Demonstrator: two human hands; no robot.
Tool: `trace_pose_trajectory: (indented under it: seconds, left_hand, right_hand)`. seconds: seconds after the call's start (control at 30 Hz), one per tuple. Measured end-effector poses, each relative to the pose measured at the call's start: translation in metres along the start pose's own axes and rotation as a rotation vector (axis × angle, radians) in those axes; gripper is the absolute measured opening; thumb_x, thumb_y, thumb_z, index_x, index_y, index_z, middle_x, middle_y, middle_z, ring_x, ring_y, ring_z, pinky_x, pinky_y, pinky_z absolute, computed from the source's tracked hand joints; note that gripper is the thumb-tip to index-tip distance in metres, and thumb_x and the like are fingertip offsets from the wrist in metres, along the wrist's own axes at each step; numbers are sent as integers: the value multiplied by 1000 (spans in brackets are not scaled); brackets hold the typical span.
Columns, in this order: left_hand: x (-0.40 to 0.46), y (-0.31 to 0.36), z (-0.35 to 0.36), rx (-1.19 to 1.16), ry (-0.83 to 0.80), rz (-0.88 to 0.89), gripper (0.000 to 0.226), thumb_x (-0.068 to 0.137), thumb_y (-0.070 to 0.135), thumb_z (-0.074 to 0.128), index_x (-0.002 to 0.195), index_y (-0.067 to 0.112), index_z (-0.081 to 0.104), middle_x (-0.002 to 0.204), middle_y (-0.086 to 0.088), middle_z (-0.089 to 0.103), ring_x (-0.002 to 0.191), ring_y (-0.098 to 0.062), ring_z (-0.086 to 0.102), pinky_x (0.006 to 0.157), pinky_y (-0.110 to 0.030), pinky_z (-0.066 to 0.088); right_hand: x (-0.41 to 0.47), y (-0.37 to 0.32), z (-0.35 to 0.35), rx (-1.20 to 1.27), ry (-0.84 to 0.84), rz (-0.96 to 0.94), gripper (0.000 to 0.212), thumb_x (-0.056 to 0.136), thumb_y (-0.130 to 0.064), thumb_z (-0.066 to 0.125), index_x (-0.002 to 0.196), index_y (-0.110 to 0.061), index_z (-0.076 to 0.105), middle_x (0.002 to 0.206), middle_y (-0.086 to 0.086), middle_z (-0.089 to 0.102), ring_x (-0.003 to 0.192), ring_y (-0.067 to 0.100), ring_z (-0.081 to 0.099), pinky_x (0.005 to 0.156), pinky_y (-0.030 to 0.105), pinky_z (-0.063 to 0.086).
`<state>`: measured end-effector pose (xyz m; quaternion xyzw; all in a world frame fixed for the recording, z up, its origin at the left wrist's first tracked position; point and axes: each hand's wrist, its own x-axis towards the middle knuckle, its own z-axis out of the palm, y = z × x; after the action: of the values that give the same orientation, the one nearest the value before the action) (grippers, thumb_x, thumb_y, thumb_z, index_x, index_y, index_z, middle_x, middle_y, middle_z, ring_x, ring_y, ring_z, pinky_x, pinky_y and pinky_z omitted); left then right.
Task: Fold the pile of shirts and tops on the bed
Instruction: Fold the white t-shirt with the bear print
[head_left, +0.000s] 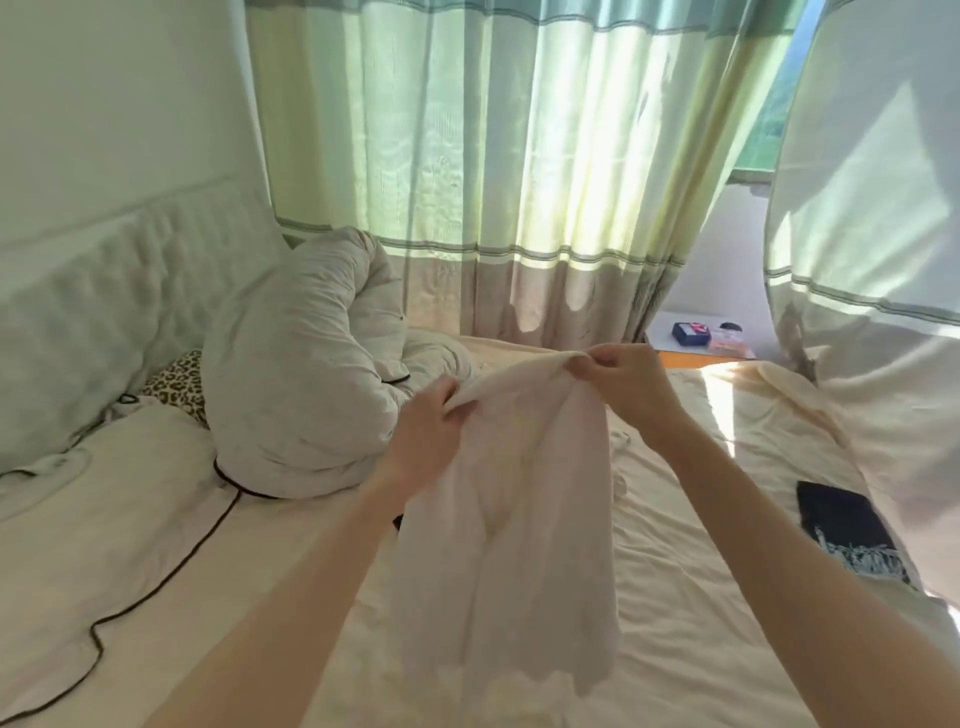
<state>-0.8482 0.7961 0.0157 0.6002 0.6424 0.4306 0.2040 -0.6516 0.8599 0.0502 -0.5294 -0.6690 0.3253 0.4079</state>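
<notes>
- Holding a thin, pale pink fabric top (511, 499) in the air over the cream-sheeted bed (691, 597), I have my left hand (431, 436) and right hand (621, 384) on its upper edge.
- Both sets of fingers are clamped on the cloth: the left pinches one bunched corner, the right pinches the other.
- The top hangs straight down from my hands, long axis vertical, its hem near the sheet.
- My hands sit close together, the right a little higher and farther out, so I judge the edge needs spreading sideways before laying it flat.
- A folded black garment with pale lettering (852, 535) lies well apart to my right.
</notes>
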Motion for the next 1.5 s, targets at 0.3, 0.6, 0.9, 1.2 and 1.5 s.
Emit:
trace_pose_trajectory:
  seconds: [0.3,0.6,0.9,1.2,1.5]
  left_hand:
    - [-18,79,-83,120,17,187,32,93,15,54,62,22,49,57,9,46,56,-4,42,53,-13,33]
    - [-36,110,-122,-346,31,-23,23,98,21,48,83,11,63,78,-8,59,73,-18,54,69,-28,43]
    - [-41,122,-144,-484,-49,-104,25,97,22,49,87,8,66,81,-7,67,74,-18,63,71,-26,50]
    - [-54,113,-148,39,150,253,23,94,43,42,104,25,51,82,2,55,70,-12,49,69,-29,39]
    - [-77,124,-121,795,469,658,47,77,52,41,115,25,43,86,2,52,51,-15,54,40,-18,25]
  right_hand:
    - [-44,-57,-66,172,-235,103,24,89,-22,64,94,1,70,81,10,64,72,18,58,70,27,51]
    - [-98,-94,-46,-277,-332,-237,67,68,-55,74,120,-28,42,102,-9,58,91,14,58,75,26,45]
    - [-95,-94,-34,-911,12,-735,68,83,-57,39,142,-35,12,123,-2,45,88,31,60,71,35,41]
    - [-85,-121,-39,-220,-3,-821,32,88,-14,38,109,-8,62,87,-21,47,82,-5,50,73,6,35]
    - [-100,-143,-36,-237,176,-852,31,90,-19,32,98,-2,56,80,-11,47,67,11,47,64,20,39]
